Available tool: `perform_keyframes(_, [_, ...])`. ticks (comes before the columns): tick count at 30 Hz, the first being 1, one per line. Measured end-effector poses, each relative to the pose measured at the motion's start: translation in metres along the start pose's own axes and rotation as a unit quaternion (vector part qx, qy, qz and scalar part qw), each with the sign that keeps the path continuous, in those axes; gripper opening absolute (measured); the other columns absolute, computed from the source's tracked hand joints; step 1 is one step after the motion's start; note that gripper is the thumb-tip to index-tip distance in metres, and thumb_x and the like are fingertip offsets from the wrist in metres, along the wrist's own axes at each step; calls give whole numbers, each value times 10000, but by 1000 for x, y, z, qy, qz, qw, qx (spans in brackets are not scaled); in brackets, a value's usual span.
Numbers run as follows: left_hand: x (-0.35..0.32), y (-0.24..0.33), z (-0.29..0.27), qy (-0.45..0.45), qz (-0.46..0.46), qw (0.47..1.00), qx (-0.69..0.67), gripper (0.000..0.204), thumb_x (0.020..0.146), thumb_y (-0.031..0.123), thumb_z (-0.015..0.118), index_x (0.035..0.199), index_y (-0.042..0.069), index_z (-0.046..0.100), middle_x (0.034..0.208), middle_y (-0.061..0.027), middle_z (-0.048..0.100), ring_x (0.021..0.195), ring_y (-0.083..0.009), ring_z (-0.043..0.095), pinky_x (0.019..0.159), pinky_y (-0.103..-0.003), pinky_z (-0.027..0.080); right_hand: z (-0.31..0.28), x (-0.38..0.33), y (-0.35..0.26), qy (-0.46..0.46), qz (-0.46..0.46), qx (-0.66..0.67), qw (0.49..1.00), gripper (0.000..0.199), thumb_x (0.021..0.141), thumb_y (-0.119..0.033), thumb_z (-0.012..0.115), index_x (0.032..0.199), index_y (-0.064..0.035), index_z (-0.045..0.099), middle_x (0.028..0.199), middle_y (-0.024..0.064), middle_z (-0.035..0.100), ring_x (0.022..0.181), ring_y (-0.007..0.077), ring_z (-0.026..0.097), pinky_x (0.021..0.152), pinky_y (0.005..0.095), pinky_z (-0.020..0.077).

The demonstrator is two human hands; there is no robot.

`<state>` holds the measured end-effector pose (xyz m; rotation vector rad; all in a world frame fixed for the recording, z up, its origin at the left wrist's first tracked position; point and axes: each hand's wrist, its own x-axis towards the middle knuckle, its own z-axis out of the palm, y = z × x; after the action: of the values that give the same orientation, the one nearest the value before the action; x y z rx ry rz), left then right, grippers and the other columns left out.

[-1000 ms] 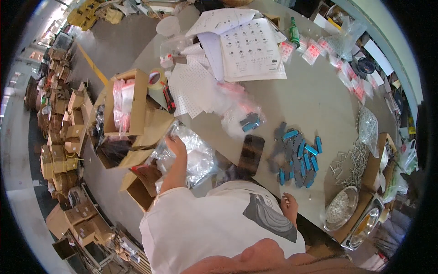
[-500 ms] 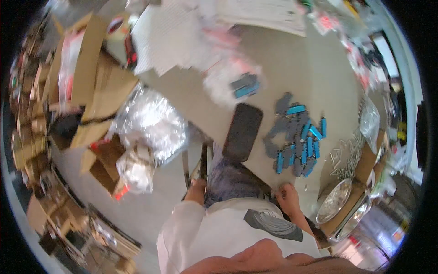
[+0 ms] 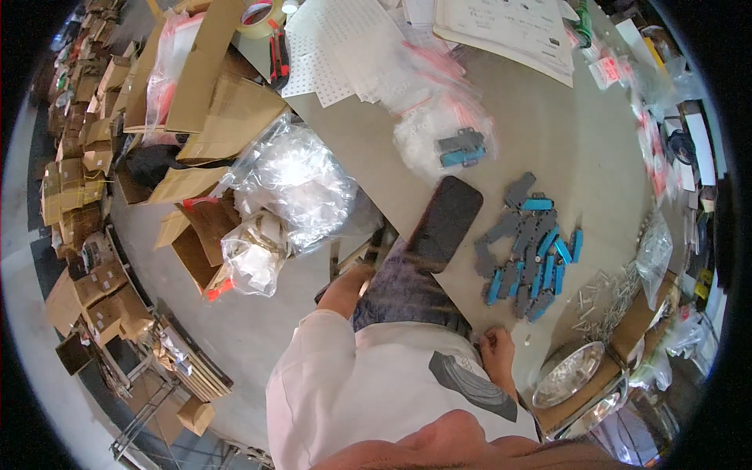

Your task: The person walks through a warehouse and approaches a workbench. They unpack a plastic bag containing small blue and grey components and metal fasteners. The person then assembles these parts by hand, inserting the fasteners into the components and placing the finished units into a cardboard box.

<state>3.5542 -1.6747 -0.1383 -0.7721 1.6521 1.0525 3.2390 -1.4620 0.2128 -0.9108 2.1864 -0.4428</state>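
My left hand (image 3: 361, 276) is down beside my thigh, near a dark stool or chair frame (image 3: 334, 258) below the table edge; its fingers are smeared and partly hidden. At the table's near edge rests my right hand (image 3: 496, 345), fingers curled in; whether anything lies inside cannot be seen. Ahead of it is a loose group of small grey and blue plastic parts (image 3: 523, 243). A dark phone (image 3: 446, 222) lies left of these, jutting over the table edge. Beyond the phone, two or so similar parts (image 3: 461, 147) sit on a clear plastic bag (image 3: 419, 141).
Metal pins (image 3: 609, 301) lie scattered at right, by a shiny bowl (image 3: 570, 374) and a cardboard box (image 3: 638, 321). Paper sheets (image 3: 329, 55), tape (image 3: 258, 17) and a red-black cutter (image 3: 278, 56) lie far left. Open cartons (image 3: 192, 243) and a plastic bag (image 3: 305, 184) stand left.
My left hand has moved forward along my thigh. The view has swung, so the table things sit farther right in the picture. My right hand stays at the table edge.
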Motion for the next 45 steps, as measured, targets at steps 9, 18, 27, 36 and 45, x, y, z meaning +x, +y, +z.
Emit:
perform_keyframes(9, [-9, -10, -115, 497, 9, 865, 60, 328, 842, 189, 541, 1137, 71, 622, 1334, -118, 473, 1260, -333, 381, 998, -480, 362, 57, -1, 20, 261, -116, -77, 955, 109, 878, -103, 519, 803, -27, 535, 694, 151, 501, 608, 370, 516, 529, 426, 412])
perform_keyframes(18, [117, -50, -208, 577, -83, 790, 189, 426, 909, 304, 471, 1283, 107, 526, 1274, -109, 556, 1195, -263, 494, 996, -477, 322, 97, 21, 25, 504, -119, -182, 836, 234, 955, -221, 545, 828, -28, 583, 741, 136, 562, 604, 317, 555, 494, 386, 425])
perform_keyframes(27, [-7, -48, -191, 600, 81, 794, 58, 258, 849, 198, 545, 1083, 112, 609, 1051, -134, 589, 959, -313, 582, 854, -439, 424, 104, 21, 34, 558, -52, -234, 795, 155, 929, -209, 550, 860, -77, 591, 742, 94, 563, 596, 324, 546, 497, 408, 417])
perform_keyframes(36, [-227, -20, -102, 804, 265, 467, -257, 172, 767, -69, 634, 893, 35, 579, 832, -110, 554, 715, -251, 555, 624, -335, 470, 158, 13, -83, 283, -365, -39, 886, 141, 738, -136, 687, 840, -59, 630, 746, 109, 589, 631, 306, 566, 547, 393, 465])
perform_keyframes(45, [-315, 69, -69, 648, 561, 500, -124, 282, 771, 40, 666, 1035, 18, 570, 1019, -149, 591, 928, -302, 571, 789, -389, 469, 239, 95, -140, -81, -258, 318, 909, 383, 769, -134, 683, 1118, -3, 591, 1145, 167, 591, 1089, 312, 554, 942, 389, 431])
